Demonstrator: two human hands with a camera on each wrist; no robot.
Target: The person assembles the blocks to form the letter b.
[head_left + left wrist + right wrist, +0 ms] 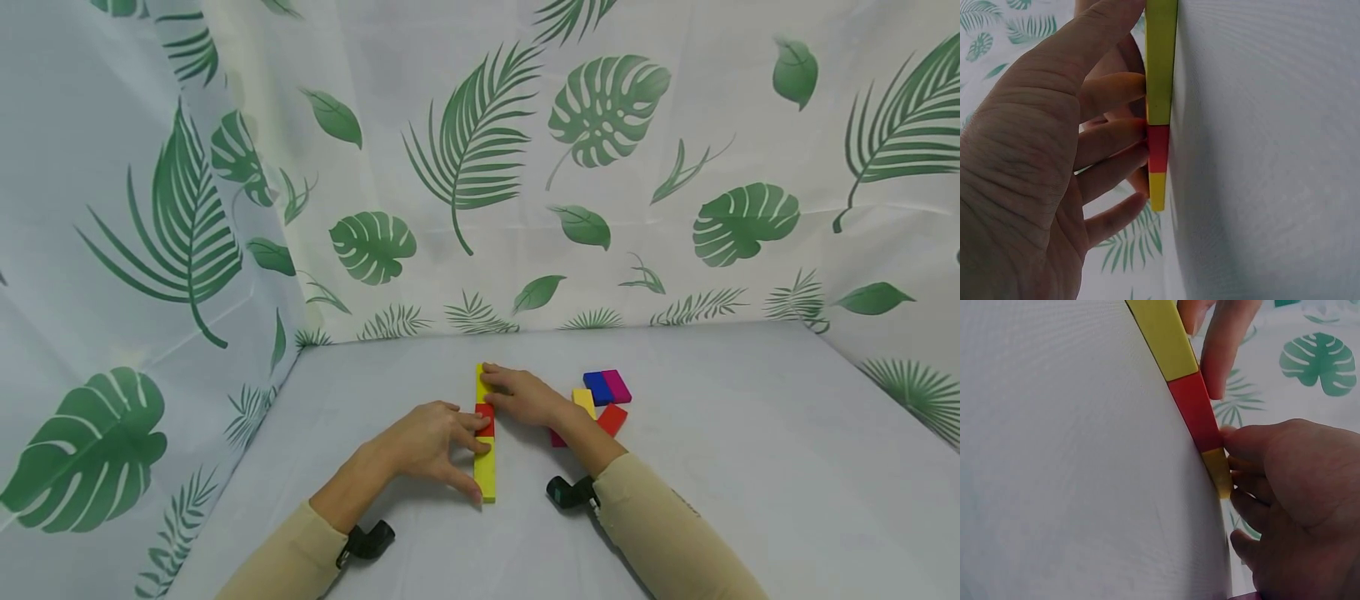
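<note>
Three flat blocks lie end to end in a straight row on the table: a near yellow block (486, 479), a red block (487, 427) in the middle and a far yellow block (481, 385). My left hand (431, 442) reaches in from the left with spread fingers. Its fingertips touch the row around the red block, and its thumb is at the near yellow block. From the right, my right hand (528, 398) rests fingertips on the far yellow block. In the right wrist view, its thumb lies by the seam with the red block (1197, 412). Neither hand visibly grips a block.
Right of the row lie loose blocks: blue (598, 388), magenta (617, 386), yellow (583, 402), red (612, 419) and a dark pink one (557, 439) partly behind my right forearm. A leaf-patterned curtain (510, 283) borders the white table (750, 467).
</note>
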